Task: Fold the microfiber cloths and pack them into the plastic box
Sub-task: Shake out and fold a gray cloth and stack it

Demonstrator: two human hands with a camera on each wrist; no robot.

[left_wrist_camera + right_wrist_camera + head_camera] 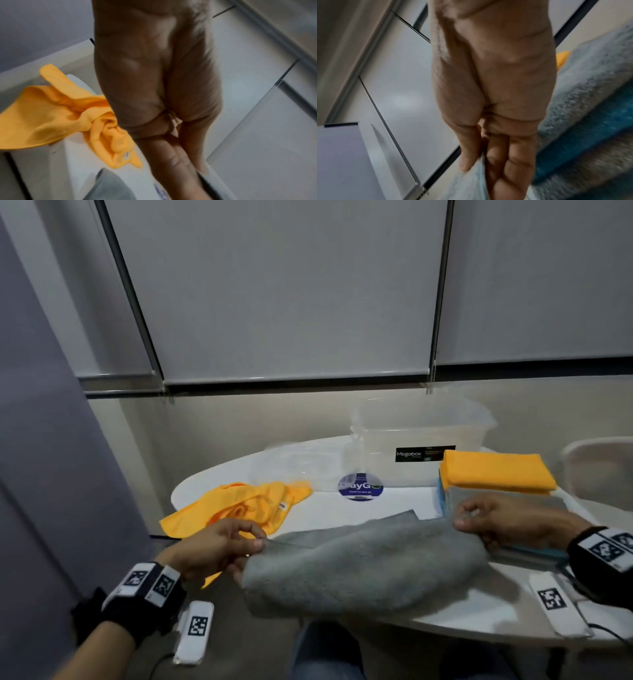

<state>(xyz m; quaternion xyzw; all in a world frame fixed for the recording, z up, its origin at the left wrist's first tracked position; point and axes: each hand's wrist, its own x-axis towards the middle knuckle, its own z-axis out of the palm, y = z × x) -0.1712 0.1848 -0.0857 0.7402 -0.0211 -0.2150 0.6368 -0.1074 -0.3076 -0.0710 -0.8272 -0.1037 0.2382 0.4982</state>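
- The grey cloth (pixel 363 563) hangs between my two hands over the near edge of the counter (pixel 342 508), its lower part draping off that edge.
- My left hand (pixel 219 546) pinches the cloth's left end between thumb and fingers (pixel 255 537); my right hand (pixel 507 522) pinches the right end the same way.
- The right wrist view shows the thumb and fingers (pixel 510 162) closed on the pale grey edge; the head view only shows the knuckles there.
- The left wrist view shows a grey fold (pixel 109 186) below the hand, with the pinch itself blurred.
- A crumpled orange cloth (pixel 239 505) lies at the counter's left edge, just behind my left hand.
- A stack of folded cloths (pixel 496 474), orange on top, grey and blue below, sits at the right edge, behind my right hand.
- The clear plastic box (pixel 421 436) stands at the far edge, its lid (pixel 294 467) lying flat to its left.
- A round blue sticker (pixel 359 487) sits mid-counter.
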